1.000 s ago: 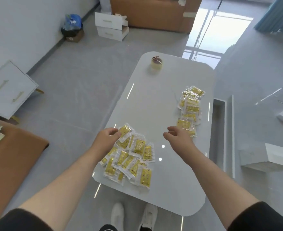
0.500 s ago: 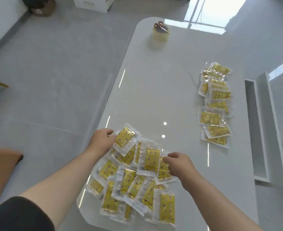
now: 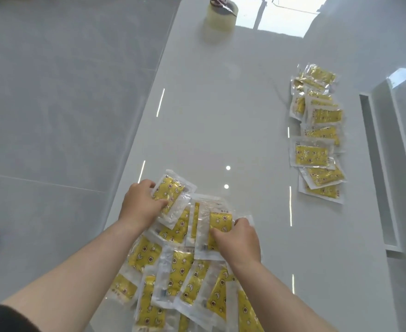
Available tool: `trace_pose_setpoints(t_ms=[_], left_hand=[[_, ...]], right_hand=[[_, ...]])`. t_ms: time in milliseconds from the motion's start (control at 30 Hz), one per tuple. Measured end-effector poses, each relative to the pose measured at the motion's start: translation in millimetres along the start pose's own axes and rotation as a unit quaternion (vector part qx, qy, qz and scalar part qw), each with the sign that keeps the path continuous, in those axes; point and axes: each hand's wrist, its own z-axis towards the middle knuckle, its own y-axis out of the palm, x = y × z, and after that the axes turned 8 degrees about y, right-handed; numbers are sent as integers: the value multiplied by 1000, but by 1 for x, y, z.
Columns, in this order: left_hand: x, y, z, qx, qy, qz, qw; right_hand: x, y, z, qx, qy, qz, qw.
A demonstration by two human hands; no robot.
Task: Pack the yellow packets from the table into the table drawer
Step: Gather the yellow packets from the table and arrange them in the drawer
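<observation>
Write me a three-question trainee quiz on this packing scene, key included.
1. True or false: the left hand grips the farthest packet of the near pile, while the right hand grips another packet.
2. What lies on the tape roll at the far end of the table? A) scissors B) a pen C) a cup
3. Fill in: the second group of packets lies by the table's ___ edge, beside the open drawer.
Key: 1 true; 2 A; 3 right.
</observation>
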Motion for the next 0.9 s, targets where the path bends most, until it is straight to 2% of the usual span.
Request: trace_pose_setpoints(t_ms=[300, 400, 500, 567, 667, 900], left_hand=[[-9, -21, -11, 1, 26, -72, 997], [-17, -28, -17, 36, 19, -63, 997], [-22, -33, -28, 49, -16, -178, 983], [-22, -29, -34, 25, -29, -213, 976], [-18, -15, -41, -44, -29, -186, 981], [-18, 5, -40, -40, -40, -120, 991]], right_hand=[[0, 0, 5, -8, -35, 8, 999], [1, -5, 6, -17, -49, 46, 998], [1, -9, 6, -13, -64, 65, 996], [-2, -7, 7, -10, -66, 74, 995], [-9, -1, 5, 0, -72, 61, 996], [-30, 12, 4, -6, -47, 23, 999]])
